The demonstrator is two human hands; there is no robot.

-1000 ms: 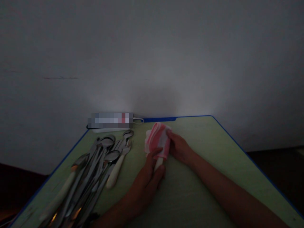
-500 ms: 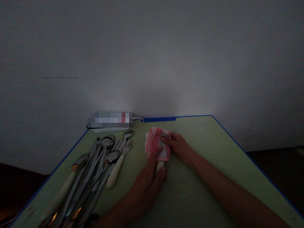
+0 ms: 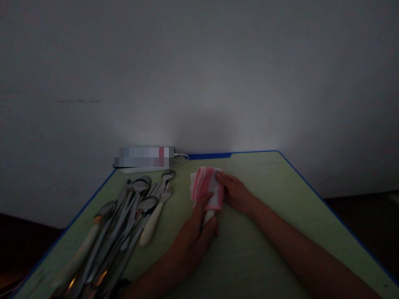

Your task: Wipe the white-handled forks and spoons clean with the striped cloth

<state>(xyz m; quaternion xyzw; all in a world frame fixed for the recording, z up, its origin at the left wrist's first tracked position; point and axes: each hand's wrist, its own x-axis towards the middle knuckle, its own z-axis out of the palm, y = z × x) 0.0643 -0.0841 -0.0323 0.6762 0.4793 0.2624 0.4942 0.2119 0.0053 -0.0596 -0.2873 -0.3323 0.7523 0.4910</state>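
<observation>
— Shifted since the frame 0.5 s earlier: the right hand, slightly back toward the right edge of the pink-and-white cloth. What does each hand hold?

— The right hand pinches the cloth at that edge. The left hand is closed about a pale-handled utensil, with 1 finger laid on the cloth. Cloth and utensil are between the 2 hands, over the middle of the table.

— Which kind of utensil?

— Cannot be told; the cloth hides its far end.

— Which step is in hand?

— Judged from the grips, wiping. The pile of cutlery lies apart, to the left.

— What does the next move call for?

— Probably a firm hold low on the utensil and light, even pressure through the cloth, so that the covered end is rubbed without twisting loose.
</observation>
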